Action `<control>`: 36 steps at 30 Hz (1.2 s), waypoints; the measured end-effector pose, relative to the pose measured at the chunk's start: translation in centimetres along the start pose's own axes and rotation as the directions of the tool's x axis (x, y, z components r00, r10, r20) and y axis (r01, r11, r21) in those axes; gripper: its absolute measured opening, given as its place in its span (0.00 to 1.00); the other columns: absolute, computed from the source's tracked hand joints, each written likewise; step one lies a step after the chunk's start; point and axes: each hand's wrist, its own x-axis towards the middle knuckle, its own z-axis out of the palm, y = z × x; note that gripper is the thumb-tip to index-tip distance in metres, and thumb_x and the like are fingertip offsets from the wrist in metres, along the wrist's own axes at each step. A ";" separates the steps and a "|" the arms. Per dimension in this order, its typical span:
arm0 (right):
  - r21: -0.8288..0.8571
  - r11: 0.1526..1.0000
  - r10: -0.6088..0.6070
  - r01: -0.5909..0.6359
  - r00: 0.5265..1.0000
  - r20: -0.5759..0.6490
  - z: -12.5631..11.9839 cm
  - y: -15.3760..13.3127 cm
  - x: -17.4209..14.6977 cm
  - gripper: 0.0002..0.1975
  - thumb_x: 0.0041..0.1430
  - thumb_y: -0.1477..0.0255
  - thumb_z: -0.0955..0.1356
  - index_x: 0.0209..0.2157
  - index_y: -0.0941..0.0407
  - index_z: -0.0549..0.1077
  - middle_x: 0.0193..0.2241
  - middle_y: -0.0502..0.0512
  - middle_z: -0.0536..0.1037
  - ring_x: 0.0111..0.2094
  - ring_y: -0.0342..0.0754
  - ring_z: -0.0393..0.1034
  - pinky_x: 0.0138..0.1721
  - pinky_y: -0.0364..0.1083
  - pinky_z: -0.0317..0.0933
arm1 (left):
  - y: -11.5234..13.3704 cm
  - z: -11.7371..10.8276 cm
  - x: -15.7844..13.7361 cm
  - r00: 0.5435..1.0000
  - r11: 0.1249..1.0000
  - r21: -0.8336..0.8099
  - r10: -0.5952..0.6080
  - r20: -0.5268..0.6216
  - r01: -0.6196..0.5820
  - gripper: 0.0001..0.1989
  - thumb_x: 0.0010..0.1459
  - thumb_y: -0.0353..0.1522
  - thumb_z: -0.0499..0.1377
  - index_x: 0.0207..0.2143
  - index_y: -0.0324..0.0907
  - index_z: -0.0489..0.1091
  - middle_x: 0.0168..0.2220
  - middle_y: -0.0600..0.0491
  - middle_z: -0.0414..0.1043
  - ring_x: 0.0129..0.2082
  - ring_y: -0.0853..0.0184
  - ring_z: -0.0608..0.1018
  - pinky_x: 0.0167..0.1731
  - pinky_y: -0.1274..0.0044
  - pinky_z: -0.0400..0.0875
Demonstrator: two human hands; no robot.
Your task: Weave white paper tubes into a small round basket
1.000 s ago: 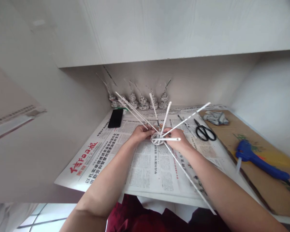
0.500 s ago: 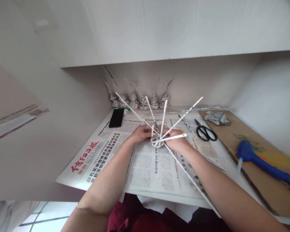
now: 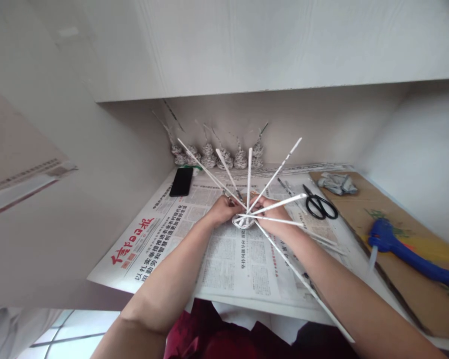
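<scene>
Between my hands sits a small round weave of rolled newspaper (image 3: 243,222), with several stiff paper tubes (image 3: 249,174) fanning out from it. My left hand (image 3: 224,210) grips its left side, fingers closed at the rim and partly hidden by the tubes. From the right, my right hand (image 3: 271,213) closes on the far side of the weave, its fingertips partly covered by tubes. One long paper tube (image 3: 295,271) runs from the weave down past my right forearm.
Newspaper (image 3: 224,264) covers the tabletop. Black scissors (image 3: 320,205), a crumpled rag (image 3: 337,183) and a blue glue gun (image 3: 407,252) on cardboard (image 3: 359,209) lie to the right. A black phone (image 3: 181,182) lies left; several woven gourd shapes (image 3: 208,157) line the back wall.
The weave has turned between my hands: the upright tubes have swung left, and another tube now points right over my right hand. Both hands still hold it.
</scene>
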 end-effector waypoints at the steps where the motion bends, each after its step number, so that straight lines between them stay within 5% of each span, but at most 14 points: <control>1: 0.003 1.000 -0.007 0.007 1.000 -0.003 0.0 0.0 0.0 0.14 0.50 0.79 0.65 0.38 0.52 0.73 0.30 0.48 0.79 0.31 0.45 0.73 0.33 0.41 0.62 | 0.0 0.1 -0.1 1.000 1.000 -0.014 -0.021 0.013 0.021 0.13 0.39 0.34 0.68 0.26 0.34 0.74 0.23 0.53 0.73 0.22 0.72 0.71 0.25 0.79 0.65; 6: -0.154 0.985 -0.094 0.080 0.992 -0.084 -0.9 -1.3 -0.1 0.08 0.50 0.77 0.66 0.33 0.54 0.74 0.30 0.52 0.78 0.35 0.49 0.71 0.38 0.46 0.63 | 0.1 0.0 -0.1 0.998 0.994 -0.095 -0.050 0.029 0.052 0.12 0.39 0.33 0.68 0.27 0.35 0.74 0.23 0.53 0.73 0.21 0.72 0.71 0.25 0.79 0.65; 10: -0.290 0.936 -0.268 0.201 0.939 -0.215 -2.1 -2.8 -0.4 0.05 0.54 0.75 0.66 0.32 0.55 0.75 0.35 0.57 0.78 0.44 0.55 0.67 0.49 0.52 0.58 | 0.6 -0.3 0.1 0.993 0.994 -0.098 -0.050 -0.103 0.040 0.10 0.38 0.32 0.67 0.25 0.35 0.73 0.20 0.54 0.72 0.20 0.71 0.71 0.25 0.78 0.65; 13: -0.216 0.969 -0.171 0.121 0.958 -0.231 -2.4 -2.8 -0.6 0.08 0.56 0.71 0.65 0.36 0.54 0.76 0.35 0.56 0.79 0.39 0.52 0.70 0.45 0.50 0.61 | 0.7 -0.7 0.4 0.978 0.995 -0.103 -0.006 -0.210 -0.016 0.09 0.38 0.32 0.66 0.22 0.36 0.72 0.20 0.55 0.71 0.20 0.71 0.70 0.24 0.79 0.64; 17: 0.042 0.997 0.073 -0.071 0.997 -0.037 -1.4 -1.2 -0.1 0.07 0.54 0.68 0.67 0.32 0.54 0.77 0.28 0.51 0.79 0.29 0.47 0.73 0.34 0.45 0.65 | 0.5 -1.1 0.8 0.960 0.987 -0.118 0.074 -0.270 -0.109 0.09 0.39 0.32 0.66 0.22 0.37 0.71 0.20 0.56 0.70 0.21 0.72 0.71 0.25 0.79 0.64; 20: 0.387 0.894 0.187 -0.225 0.973 0.134 -0.6 -0.5 0.3 0.11 0.50 0.68 0.70 0.37 0.55 0.75 0.32 0.53 0.80 0.31 0.47 0.74 0.30 0.44 0.67 | 0.3 -1.3 0.9 0.956 0.982 -0.113 0.117 -0.270 -0.153 0.09 0.40 0.32 0.66 0.24 0.37 0.71 0.21 0.55 0.71 0.22 0.71 0.72 0.26 0.79 0.65; 23: 0.560 0.765 0.222 -0.316 0.947 0.231 -0.6 -0.9 0.3 0.17 0.47 0.66 0.72 0.40 0.56 0.74 0.32 0.53 0.79 0.27 0.45 0.73 0.26 0.43 0.68 | 0.2 -1.2 1.0 0.959 0.984 -0.108 0.111 -0.261 -0.143 0.09 0.41 0.32 0.65 0.25 0.36 0.72 0.22 0.53 0.73 0.23 0.69 0.73 0.27 0.78 0.66; 30: 0.622 0.739 0.175 -0.257 0.966 0.191 -0.8 -1.9 0.1 0.21 0.48 0.61 0.73 0.42 0.57 0.73 0.34 0.56 0.79 0.25 0.43 0.72 0.21 0.40 0.65 | 0.5 -1.1 0.9 0.949 0.988 -0.088 0.096 -0.299 -0.128 0.08 0.41 0.33 0.65 0.25 0.36 0.74 0.23 0.53 0.73 0.22 0.69 0.72 0.26 0.78 0.66; 36: 0.573 0.783 0.255 -0.241 0.965 0.057 0.6 -1.0 0.4 0.16 0.52 0.59 0.69 0.39 0.55 0.73 0.28 0.52 0.78 0.24 0.45 0.73 0.21 0.41 0.66 | 0.2 -0.6 0.7 0.929 0.974 0.133 0.218 -0.300 -0.185 0.06 0.43 0.32 0.63 0.24 0.37 0.72 0.20 0.56 0.69 0.21 0.73 0.69 0.23 0.81 0.61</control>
